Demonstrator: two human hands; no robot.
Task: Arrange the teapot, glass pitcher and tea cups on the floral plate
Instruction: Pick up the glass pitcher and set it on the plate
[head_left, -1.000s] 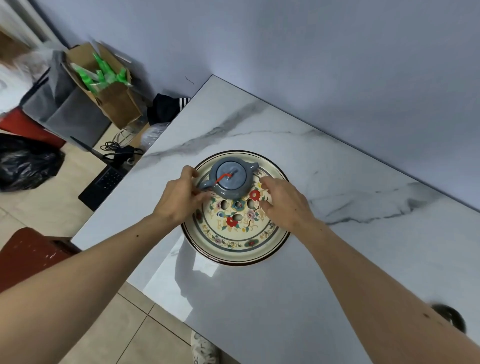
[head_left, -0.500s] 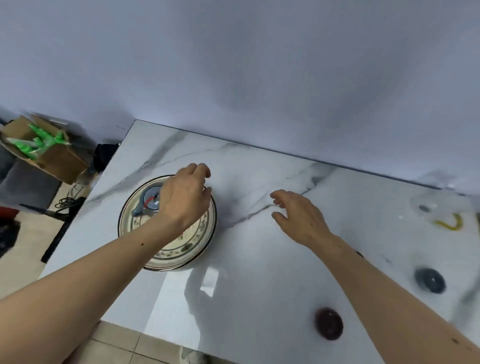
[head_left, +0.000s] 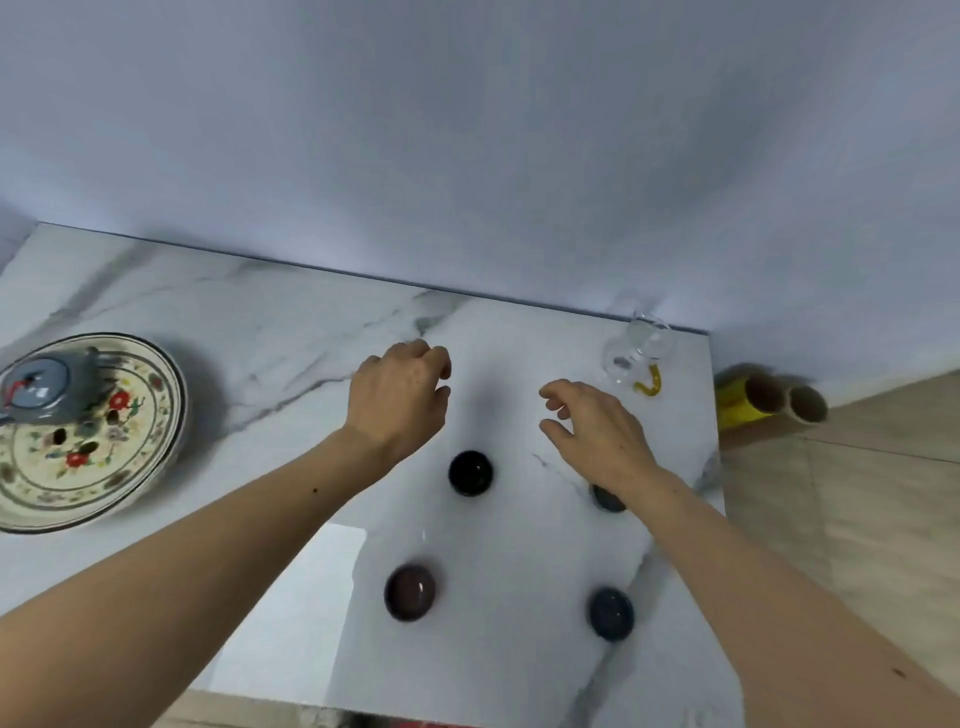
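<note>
Both hands have left the floral plate (head_left: 161, 452) since the earlier frames, and the view has swung right along the marble table (head_left: 291, 332), bringing the cups and pitcher into sight.

Far left of the pitcher, the plate lies at the table's left end with the blue-grey teapot (head_left: 44, 387) already on its far side. Well to the left of the pitcher, the left hand (head_left: 397, 400) hovers above the table, fingers loosely curled and holding nothing. Below it stands a black tea cup (head_left: 470, 473), and nearer the person a brown tea cup (head_left: 410, 592). The right hand (head_left: 597, 431) hangs just left of the pitcher, fingers spread and slightly bent, empty. A dark cup (head_left: 605, 500) sits partly hidden under its wrist, and a blue-black cup (head_left: 612, 613) lies nearer the person. The glass pitcher (head_left: 636, 345), with its yellow handle, stands upright at the table's far right corner.

With the teapot placed, the step in hand looks like the reach for the pitcher. That calls for the right hand to extend further, close on the body or handle, and carry it left to the plate, keeping the clear glass upright.
</note>
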